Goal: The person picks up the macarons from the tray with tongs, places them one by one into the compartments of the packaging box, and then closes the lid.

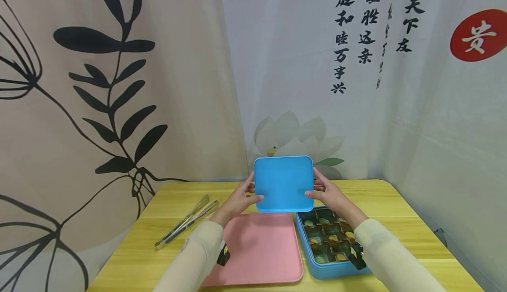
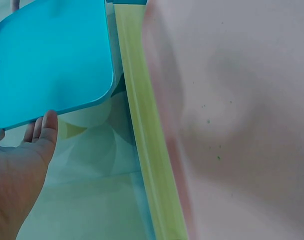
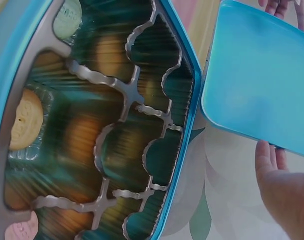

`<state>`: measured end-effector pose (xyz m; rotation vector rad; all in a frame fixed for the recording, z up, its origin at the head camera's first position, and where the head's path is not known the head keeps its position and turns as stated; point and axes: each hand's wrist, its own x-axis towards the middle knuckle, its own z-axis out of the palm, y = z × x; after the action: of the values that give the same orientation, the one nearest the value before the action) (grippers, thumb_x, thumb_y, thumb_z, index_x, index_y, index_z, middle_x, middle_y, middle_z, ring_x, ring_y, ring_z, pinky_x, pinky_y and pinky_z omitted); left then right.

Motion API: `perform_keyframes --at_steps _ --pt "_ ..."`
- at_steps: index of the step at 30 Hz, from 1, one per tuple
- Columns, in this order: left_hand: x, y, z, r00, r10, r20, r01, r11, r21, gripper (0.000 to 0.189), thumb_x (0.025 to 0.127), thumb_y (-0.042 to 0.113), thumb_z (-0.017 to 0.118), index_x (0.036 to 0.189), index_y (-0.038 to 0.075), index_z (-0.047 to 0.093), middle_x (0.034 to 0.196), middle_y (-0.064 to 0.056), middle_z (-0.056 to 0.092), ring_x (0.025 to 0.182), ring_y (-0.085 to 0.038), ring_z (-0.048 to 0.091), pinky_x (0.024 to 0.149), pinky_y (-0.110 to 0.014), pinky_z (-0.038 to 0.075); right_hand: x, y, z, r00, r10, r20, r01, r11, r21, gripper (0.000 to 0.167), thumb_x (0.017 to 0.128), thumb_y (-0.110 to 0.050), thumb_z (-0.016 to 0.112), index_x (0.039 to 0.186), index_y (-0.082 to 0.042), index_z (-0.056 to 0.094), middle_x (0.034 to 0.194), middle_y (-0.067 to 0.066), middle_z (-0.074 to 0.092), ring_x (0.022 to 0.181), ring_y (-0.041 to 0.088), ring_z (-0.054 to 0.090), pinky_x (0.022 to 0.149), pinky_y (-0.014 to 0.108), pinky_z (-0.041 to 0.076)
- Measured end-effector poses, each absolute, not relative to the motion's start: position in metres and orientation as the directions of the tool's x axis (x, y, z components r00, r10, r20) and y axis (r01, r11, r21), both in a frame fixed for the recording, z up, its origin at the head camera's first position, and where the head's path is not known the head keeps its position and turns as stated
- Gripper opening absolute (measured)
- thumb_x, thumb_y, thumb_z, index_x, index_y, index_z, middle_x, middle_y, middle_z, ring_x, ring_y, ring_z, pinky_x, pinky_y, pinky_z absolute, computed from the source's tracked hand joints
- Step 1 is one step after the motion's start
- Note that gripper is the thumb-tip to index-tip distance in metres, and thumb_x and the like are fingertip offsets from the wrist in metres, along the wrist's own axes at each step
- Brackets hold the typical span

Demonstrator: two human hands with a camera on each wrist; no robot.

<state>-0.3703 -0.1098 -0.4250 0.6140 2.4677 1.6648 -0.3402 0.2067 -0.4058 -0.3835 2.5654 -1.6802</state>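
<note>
The left hand [image 1: 239, 199] grips the left edge of a blue lid [image 1: 283, 184], thumb laid across its near face and fingers curled behind it, while the right hand [image 1: 330, 195] holds the right edge in the same way. Between them the lid is lifted clear of the wooden table [image 1: 396, 221], tilted nearly upright with its flat face toward the person, above the far ends of the two things lying below. In the left wrist view the lid's rounded corner shows with the fingertips [image 2: 47, 127] resting at its edge; in the right wrist view the lid [image 3: 264, 75] hangs just beside the open box. That blue box [image 1: 317, 263] sits on the table below and to the right of the lid, near the right forearm, its dark tray divided by a silvery scalloped insert [image 3: 127, 95] into small compartments that hold round pastries [image 3: 24, 120], pale, golden and pink ones. Just left of the box, touching or nearly so, lies a pink tray [image 1: 259, 248]. Farther left, well apart from the tray, metal tongs [image 1: 186, 222] lie slantwise on the table. Behind the table hang printed curtains [image 1: 119, 85], beige with dark leaves on the left, pale with black writing on the right.
</note>
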Motion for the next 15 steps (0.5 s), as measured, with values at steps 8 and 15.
perform_keyframes --at_steps 8,15 --pt "-0.3693 -0.1072 -0.4235 -0.909 0.393 0.137 0.273 0.312 0.910 0.087 0.095 0.022 0.070 0.160 0.017 0.013 0.138 -0.015 0.041 0.124 -0.030 0.041 0.104 -0.050 0.037 -0.3404 0.2124 -0.4045 -0.970 -0.226 0.092 -0.179 0.400 -0.899 0.085 0.098 -0.025 0.063 0.160 -0.012 0.007 0.150 0.032 0.031 0.134 0.052 0.035 0.102 0.066 0.034" --pt "-0.3672 -0.1039 -0.4220 -0.914 0.380 0.145 0.279 0.326 0.903 0.086 0.095 0.026 0.070 0.160 0.018 0.014 0.141 -0.014 0.042 0.128 -0.032 0.041 0.104 -0.053 0.038 -0.3395 0.2157 -0.4023 -0.977 -0.189 0.101 -0.171 0.406 -0.898 0.082 0.099 -0.030 0.063 0.160 -0.015 0.011 0.151 0.030 0.032 0.134 0.053 0.035 0.102 0.068 0.031"
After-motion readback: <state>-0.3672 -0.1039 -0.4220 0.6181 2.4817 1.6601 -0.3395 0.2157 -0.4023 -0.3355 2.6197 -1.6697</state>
